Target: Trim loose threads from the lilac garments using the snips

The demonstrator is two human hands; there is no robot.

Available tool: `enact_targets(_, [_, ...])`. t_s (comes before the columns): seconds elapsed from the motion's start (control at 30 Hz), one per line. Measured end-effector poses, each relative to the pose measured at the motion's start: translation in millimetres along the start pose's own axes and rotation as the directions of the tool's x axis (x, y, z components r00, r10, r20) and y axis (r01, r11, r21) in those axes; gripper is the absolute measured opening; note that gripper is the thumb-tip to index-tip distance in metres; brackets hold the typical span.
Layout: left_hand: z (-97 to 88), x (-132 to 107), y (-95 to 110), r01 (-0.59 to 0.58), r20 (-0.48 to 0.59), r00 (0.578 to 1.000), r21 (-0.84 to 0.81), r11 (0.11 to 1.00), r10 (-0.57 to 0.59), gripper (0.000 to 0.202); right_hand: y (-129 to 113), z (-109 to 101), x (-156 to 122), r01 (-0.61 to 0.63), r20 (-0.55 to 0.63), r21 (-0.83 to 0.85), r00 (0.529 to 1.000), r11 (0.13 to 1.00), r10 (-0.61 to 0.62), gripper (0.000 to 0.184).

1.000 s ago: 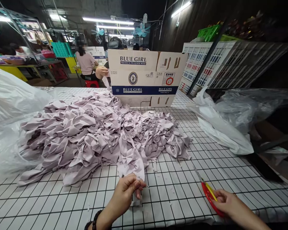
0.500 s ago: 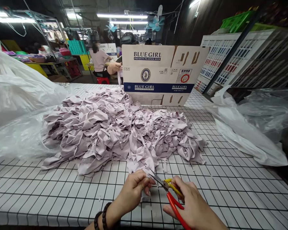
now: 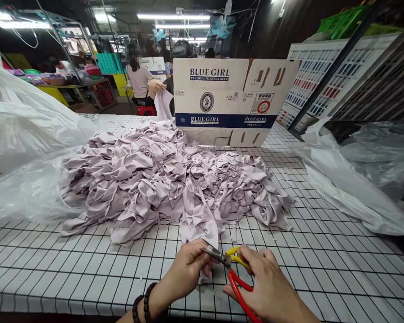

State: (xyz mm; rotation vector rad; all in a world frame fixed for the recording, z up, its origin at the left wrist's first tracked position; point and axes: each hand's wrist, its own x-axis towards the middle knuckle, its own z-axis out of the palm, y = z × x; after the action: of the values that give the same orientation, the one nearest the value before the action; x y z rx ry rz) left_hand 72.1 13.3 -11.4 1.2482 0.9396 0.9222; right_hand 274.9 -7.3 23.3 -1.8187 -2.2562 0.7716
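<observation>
My left hand point(image 3: 187, 268), wearing dark beaded bracelets on its wrist, pinches a bit of pale lilac cloth point(image 3: 202, 226) at the front of the heap. From the heap that cloth runs down to my fingers, and a small end hangs below them. In my right hand point(image 3: 269, 282) is a pair of scissors point(image 3: 239, 291) with one red and one yellow handle. Their blades point left, slightly apart, with the tips right at my left fingertips. Exactly what lies between the blades is hard to see. Behind both hands spreads the large pile of crumpled lilac cloth pieces point(image 3: 131, 179).
The table wears a white cloth with black grid lines point(image 3: 323, 269). A Blue Girl beer carton point(image 3: 208, 96) stands behind the pile. Plastic bags lie left point(image 3: 30, 125) and right point(image 3: 353, 179). Across the table, another person's hand point(image 3: 157, 86) holds lilac cloth. White crates point(image 3: 323, 72) are stacked at right.
The scissors have shifted slightly left, their tips now over my left fingertips. Across the table, the other person's hand has raised a lilac piece into fuller view. The view has turned a little.
</observation>
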Motion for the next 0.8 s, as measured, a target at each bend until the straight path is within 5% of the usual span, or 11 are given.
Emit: enact_targets(0.8, [-3.8, -3.8, 0.1, 0.02, 0.062, 0.998, -0.072, 0.997, -0.015, 0.042, 2.0, 2.5, 5.1, 0.087, -0.044, -0.102, 0.995, 0.991, -0.092, 0.038])
